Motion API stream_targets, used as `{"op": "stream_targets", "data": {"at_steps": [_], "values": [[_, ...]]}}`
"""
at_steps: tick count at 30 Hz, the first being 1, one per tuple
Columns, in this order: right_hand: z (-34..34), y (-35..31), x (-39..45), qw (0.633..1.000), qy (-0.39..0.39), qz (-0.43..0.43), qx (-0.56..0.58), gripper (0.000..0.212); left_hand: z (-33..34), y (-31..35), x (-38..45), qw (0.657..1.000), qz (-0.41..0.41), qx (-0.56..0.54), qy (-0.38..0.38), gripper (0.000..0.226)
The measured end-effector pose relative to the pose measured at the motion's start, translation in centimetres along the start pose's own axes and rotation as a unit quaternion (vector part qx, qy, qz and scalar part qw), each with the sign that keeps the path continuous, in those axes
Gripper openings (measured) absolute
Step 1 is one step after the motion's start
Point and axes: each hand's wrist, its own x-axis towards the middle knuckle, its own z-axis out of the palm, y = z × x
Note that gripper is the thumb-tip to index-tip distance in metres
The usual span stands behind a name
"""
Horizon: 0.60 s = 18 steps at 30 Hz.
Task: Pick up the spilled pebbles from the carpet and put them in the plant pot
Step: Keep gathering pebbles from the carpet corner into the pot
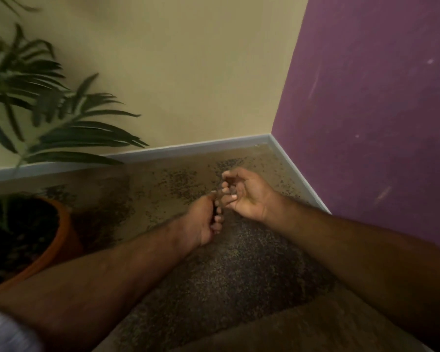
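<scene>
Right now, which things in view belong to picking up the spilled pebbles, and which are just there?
Part of the job:
- small dark pebbles scattered on the beige carpet
- round terracotta plant pot
- left hand, curled
- right hand, cupped palm up

Just there:
- green palm-like leaves
- cream wall
- purple wall
- pale skirting board

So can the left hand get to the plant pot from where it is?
Probably yes: the left hand is over the carpet with nothing between it and the plant pot, whose open top faces up beneath the leaves.
</scene>
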Motion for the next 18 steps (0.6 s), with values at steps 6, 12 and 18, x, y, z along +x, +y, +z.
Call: {"op": "stream_targets", "data": {"at_steps": [6, 12, 18], "values": [[2.1, 1.2, -0.1, 0.996, -0.007, 0.01, -0.092, 0.033, -3.6, 1.3, -3.5, 0.998, -0.025, 0.046, 0.032, 0.038], [7.7, 2.9, -0.4, 0.994, -0.02, 0.054, -0.09, 0.025, -10.3, 2.4, -8.0, 0.993, -0.039, 0.089, 0.074, 0.037], [16.1, 7.3, -0.6, 0.984, -0.078, 0.091, -0.135, 0.011, -16.9, 4.6, -14.0, 0.993, -0.015, 0.031, 0.116, 0.037]]}}
